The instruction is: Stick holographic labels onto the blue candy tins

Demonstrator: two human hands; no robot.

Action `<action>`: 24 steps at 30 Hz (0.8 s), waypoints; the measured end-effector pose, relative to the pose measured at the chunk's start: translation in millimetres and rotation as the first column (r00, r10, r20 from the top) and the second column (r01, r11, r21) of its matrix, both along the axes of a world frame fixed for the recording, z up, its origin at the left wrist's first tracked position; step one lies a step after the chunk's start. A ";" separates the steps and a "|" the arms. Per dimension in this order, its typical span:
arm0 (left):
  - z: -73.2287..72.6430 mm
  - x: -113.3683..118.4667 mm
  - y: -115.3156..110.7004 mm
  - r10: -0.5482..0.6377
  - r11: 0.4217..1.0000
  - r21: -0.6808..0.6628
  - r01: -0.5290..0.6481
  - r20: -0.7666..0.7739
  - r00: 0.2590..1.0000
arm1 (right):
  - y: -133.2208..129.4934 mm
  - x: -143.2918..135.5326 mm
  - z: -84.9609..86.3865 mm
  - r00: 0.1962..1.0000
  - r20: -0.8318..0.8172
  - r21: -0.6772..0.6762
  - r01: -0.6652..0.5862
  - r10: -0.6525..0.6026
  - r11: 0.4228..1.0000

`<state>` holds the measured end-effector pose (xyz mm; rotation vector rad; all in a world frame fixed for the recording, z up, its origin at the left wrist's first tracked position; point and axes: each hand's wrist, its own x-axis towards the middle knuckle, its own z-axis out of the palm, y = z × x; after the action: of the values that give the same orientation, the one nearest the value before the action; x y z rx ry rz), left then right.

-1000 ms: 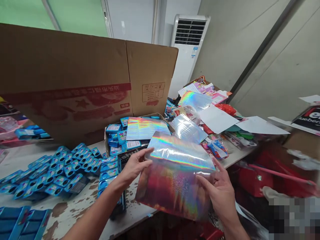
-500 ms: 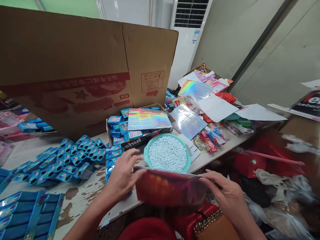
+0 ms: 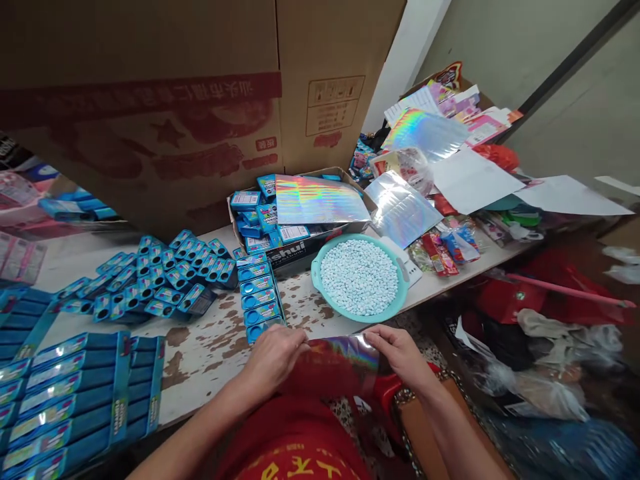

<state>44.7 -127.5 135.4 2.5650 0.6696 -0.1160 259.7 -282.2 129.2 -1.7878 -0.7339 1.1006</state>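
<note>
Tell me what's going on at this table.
A person holds a shiny sheet by its upper edge, left hand and right hand at opposite ends, in front of the table. Just beyond, a turquoise basin of pale pellets sits on the tabletop. Small blue boxes lie grouped to the left, and a silvery sheet lies atop a filled carton behind.

The white desk, blotched brown, bears a turquoise basin of pale pellets near its front edge. Just behind stands a carton of blue packs; leftward, a row of blue boxes, then a jumbled cluster of small blue boxes — and, right of the basin, bright packets.
</note>
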 end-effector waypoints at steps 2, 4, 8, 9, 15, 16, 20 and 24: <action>0.4 -5.7 3.4 -0.029 1.000 -0.002 0.030 0.073 0.997 | 1.3 -1.4 2.3 0.998 -0.058 -0.010 -0.017 0.016 1.000; 1.2 -6.3 5.1 -0.035 0.999 -0.009 0.036 0.120 0.992 | 2.8 -1.2 8.7 0.996 -0.085 -0.017 -0.027 0.025 0.999; -1.3 -3.6 8.9 -0.029 1.000 0.007 0.029 0.166 0.986 | 6.8 2.3 22.8 0.998 -0.043 -0.035 -0.039 0.038 0.999; -2.2 -2.5 9.5 -0.033 0.999 0.019 0.030 0.175 0.984 | 7.4 3.8 25.2 0.999 -0.028 -0.039 -0.042 0.041 0.998; 5.4 23.0 -21.3 -0.046 0.998 0.053 0.036 0.204 0.978 | -5.9 28.6 30.2 0.993 0.094 -0.006 0.078 -0.077 0.997; 7.7 30.7 -33.0 -0.069 0.997 0.039 0.063 0.207 0.976 | -11.4 35.6 29.4 0.980 0.128 0.008 0.153 -0.152 0.988; 1.7 53.0 -68.3 -0.184 0.979 -0.063 0.192 0.106 0.977 | -34.7 58.1 15.1 0.908 0.229 0.049 0.350 -0.352 0.935; -31.9 30.0 -54.1 -0.027 0.993 -0.120 0.001 -0.218 0.976 | -41.9 51.5 -15.9 0.950 0.216 -0.011 0.233 -0.225 0.972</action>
<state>74.7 -181.6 103.5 2.4628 0.7021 -0.4364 311.2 -324.1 113.3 -1.9871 -0.6141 0.7807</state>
